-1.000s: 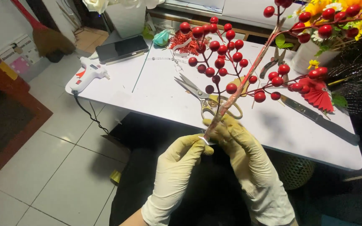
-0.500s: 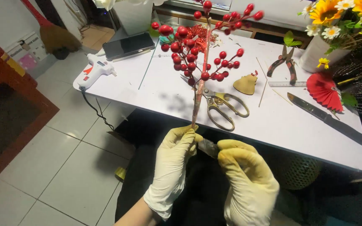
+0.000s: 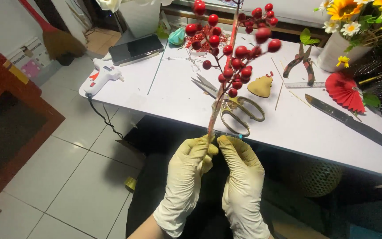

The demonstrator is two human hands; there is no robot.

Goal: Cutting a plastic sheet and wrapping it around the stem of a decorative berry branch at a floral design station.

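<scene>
your left hand (image 3: 190, 170) has its gloved fingers (image 3: 206, 152) curled closed around the bottom of the red berry branch (image 3: 226, 66), and your right hand (image 3: 243, 177) pinches the same stem end from the other side, with the thumb and first finger pressed together on it. both hands meet just in front of the table edge (image 3: 315, 155), so the branch stands nearly upright and a little tilted to the right, above the white table. a small clear or bluish thing is at the right fingertips, but it is too small to tell what it is.

this low grip seems to keep the berries free, so that none is pressed by the gloves, and the stem is steady from two sides.

directly behind the stem the scissors (image 3: 233, 106) lie on the table with the handles toward you, near enough for a short reach. a small tan bell-shaped piece (image 3: 261, 87) lies just beside them. further right there are the pliers (image 3: 301, 62), a ruler, the red paper fan (image 3: 343, 90) and a long knife (image 3: 350, 120) with its black handle near the right edge. on the left side the glue gun (image 3: 102, 76) lies with its cord hanging down to the floor, and a dark phone (image 3: 135, 48) lies behind it. a white vase with yellow flowers (image 3: 354, 13) stands in the far right corner.
</scene>
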